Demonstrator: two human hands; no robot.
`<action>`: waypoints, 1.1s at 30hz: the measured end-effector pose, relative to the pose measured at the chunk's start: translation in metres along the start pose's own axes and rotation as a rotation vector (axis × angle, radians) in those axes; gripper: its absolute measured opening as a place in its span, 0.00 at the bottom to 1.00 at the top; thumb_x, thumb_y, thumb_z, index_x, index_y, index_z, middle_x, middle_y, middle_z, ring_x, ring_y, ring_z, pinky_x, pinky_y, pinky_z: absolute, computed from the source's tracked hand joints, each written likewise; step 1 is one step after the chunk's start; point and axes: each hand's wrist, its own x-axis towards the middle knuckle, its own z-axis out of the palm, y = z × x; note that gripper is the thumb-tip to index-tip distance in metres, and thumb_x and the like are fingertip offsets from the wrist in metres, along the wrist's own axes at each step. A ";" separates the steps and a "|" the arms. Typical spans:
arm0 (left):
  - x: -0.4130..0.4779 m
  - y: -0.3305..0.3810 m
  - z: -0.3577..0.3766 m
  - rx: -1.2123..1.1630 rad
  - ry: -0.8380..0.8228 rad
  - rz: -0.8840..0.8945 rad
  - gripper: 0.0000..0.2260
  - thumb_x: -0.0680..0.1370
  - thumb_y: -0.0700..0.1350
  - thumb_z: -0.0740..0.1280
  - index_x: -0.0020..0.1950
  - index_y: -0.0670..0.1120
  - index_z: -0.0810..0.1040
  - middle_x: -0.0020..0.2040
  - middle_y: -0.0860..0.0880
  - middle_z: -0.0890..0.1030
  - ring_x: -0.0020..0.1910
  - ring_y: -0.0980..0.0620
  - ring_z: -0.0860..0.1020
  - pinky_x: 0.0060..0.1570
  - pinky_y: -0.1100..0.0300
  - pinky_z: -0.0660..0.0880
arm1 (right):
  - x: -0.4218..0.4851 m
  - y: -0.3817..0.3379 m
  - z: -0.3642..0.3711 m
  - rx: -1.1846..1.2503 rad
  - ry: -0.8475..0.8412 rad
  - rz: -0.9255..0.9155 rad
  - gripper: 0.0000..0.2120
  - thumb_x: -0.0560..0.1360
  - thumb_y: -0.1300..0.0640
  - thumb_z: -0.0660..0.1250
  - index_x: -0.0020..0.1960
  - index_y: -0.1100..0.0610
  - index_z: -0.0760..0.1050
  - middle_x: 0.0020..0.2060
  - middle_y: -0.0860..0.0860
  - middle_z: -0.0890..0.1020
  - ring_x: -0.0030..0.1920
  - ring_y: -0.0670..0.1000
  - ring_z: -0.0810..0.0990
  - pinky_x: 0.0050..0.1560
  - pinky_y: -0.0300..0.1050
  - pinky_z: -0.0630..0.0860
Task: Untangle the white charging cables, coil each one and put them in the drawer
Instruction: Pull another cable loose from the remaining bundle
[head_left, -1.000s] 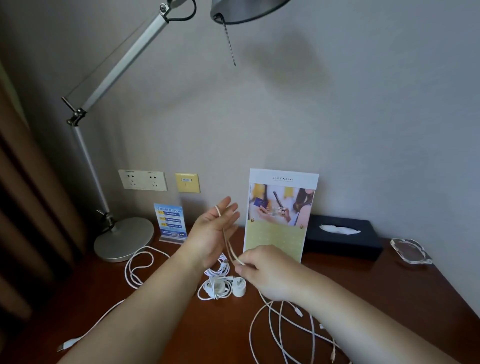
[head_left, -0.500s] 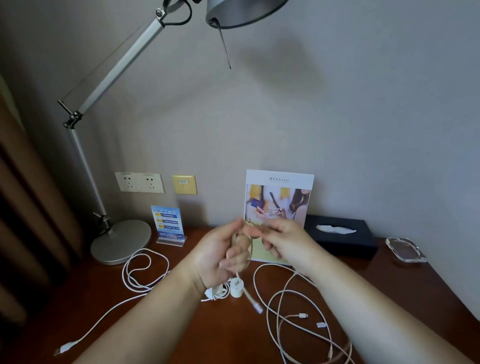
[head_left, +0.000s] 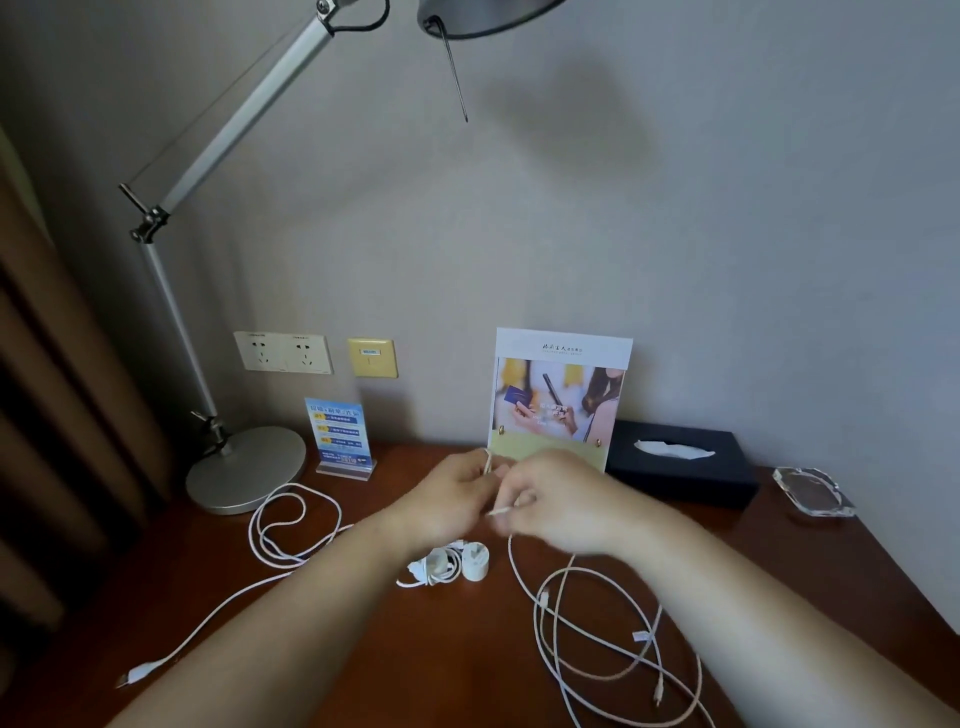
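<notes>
My left hand (head_left: 451, 503) and my right hand (head_left: 558, 506) meet above the middle of the wooden desk (head_left: 395, 654). Both pinch the same thin white charging cable (head_left: 597, 623); a small loop of it shows above my left fingers. From my right hand the cable drops and sprawls in loose loops at the right front. A second white cable (head_left: 283, 525) lies looped at the left, its plug end near the desk's front left. A small coiled cable with a white charger plug (head_left: 475, 565) sits below my hands. No drawer is in view.
A metal desk lamp's base (head_left: 244, 467) stands at the back left, its arm and shade overhead. A small blue sign (head_left: 340, 434), a tall photo card (head_left: 558, 400), a black tissue box (head_left: 680, 462) and a glass ashtray (head_left: 813, 491) line the wall. Curtain at left.
My hands came together and dropped lower over the desk. The right hand went from below the left hand up to it. The loose cable loops shifted to the right front.
</notes>
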 end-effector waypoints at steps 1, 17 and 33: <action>-0.004 0.000 0.002 0.021 -0.044 -0.030 0.15 0.83 0.45 0.54 0.47 0.39 0.76 0.31 0.43 0.79 0.28 0.52 0.76 0.35 0.60 0.73 | 0.000 -0.001 -0.008 0.002 0.010 -0.005 0.04 0.73 0.57 0.69 0.39 0.52 0.80 0.28 0.43 0.75 0.34 0.38 0.77 0.34 0.32 0.71; 0.000 0.001 0.013 -0.792 0.187 -0.155 0.12 0.79 0.50 0.59 0.54 0.42 0.73 0.46 0.44 0.83 0.23 0.55 0.71 0.18 0.67 0.60 | -0.005 0.028 0.058 0.030 -0.207 0.111 0.19 0.80 0.46 0.55 0.43 0.59 0.75 0.29 0.50 0.70 0.29 0.48 0.68 0.32 0.44 0.63; 0.008 -0.003 0.000 -0.843 0.349 -0.321 0.07 0.82 0.40 0.56 0.55 0.39 0.71 0.41 0.43 0.83 0.26 0.54 0.79 0.20 0.67 0.70 | -0.012 0.026 0.047 -0.312 -0.196 0.055 0.15 0.80 0.53 0.55 0.53 0.60 0.77 0.46 0.57 0.80 0.41 0.54 0.73 0.48 0.50 0.76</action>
